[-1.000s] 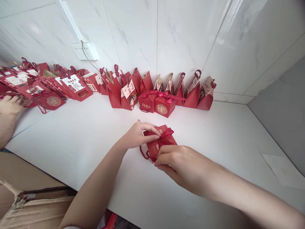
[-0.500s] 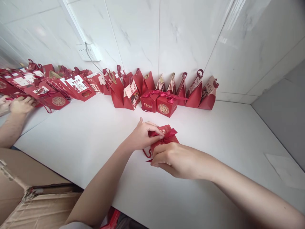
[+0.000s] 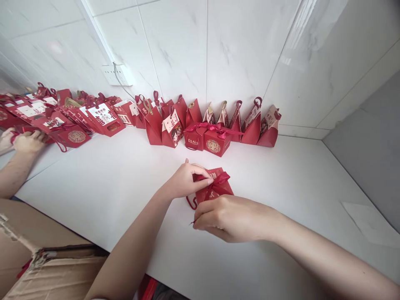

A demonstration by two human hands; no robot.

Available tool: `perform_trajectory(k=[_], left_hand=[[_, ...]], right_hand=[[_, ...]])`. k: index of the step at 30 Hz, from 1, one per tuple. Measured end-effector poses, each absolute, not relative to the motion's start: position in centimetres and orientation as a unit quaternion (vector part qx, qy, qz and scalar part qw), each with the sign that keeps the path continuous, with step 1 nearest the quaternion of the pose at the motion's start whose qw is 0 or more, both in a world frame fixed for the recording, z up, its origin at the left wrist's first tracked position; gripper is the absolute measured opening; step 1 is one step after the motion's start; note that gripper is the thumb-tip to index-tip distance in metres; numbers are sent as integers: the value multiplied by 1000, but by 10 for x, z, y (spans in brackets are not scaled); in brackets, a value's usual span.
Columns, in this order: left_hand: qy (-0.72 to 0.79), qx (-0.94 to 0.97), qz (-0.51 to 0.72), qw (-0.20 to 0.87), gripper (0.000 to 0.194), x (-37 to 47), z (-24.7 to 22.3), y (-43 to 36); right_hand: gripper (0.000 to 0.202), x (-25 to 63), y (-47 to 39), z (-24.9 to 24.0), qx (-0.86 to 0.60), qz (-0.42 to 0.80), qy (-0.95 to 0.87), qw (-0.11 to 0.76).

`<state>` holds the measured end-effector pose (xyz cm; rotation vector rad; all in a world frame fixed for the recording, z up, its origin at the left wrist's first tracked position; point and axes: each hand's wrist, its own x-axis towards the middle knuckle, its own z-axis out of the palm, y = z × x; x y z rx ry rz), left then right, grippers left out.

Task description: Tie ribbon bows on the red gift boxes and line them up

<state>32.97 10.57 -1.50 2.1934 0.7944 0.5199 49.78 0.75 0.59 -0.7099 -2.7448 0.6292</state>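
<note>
A small red gift box (image 3: pixel 215 173) with gold print sits on the white table, a red ribbon bow (image 3: pixel 220 180) tied across its top. My left hand (image 3: pixel 190 180) pinches the bow's left side with thumb and fingertips. In front of the box, my right hand (image 3: pixel 223 216) is closed on a ribbon tail, whose tip pokes out past the fingertips. A red cord handle (image 3: pixel 191 202) curls out at the box's left, between the two hands. My right hand hides the box's lower front.
Several red gift boxes (image 3: pixel 217 141) stand along the tiled wall behind, with more piled at the left (image 3: pixel 75 135). Another person's hands (image 3: pixel 28 140) work at the far left. An open cardboard box (image 3: pixel 56 271) stands at lower left. A wall socket (image 3: pixel 117 75) has a cable.
My right hand has drawn slightly toward me with the ribbon tail, showing more of the bow and box top. The view has shifted slightly. My left hand keeps its pinch.
</note>
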Motion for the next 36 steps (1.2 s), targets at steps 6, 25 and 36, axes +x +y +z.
perform_trajectory(k=[6, 25, 36], left_hand=[[333, 854, 183, 356, 22, 331, -15, 104], [275, 768, 234, 530, 25, 312, -7, 117], [244, 737, 303, 553, 21, 316, -15, 118]], right_hand=[[15, 487, -4, 1, -236, 163, -957, 37], [14, 550, 41, 16, -450, 218, -817, 288], [13, 509, 50, -25, -456, 353, -714, 398]])
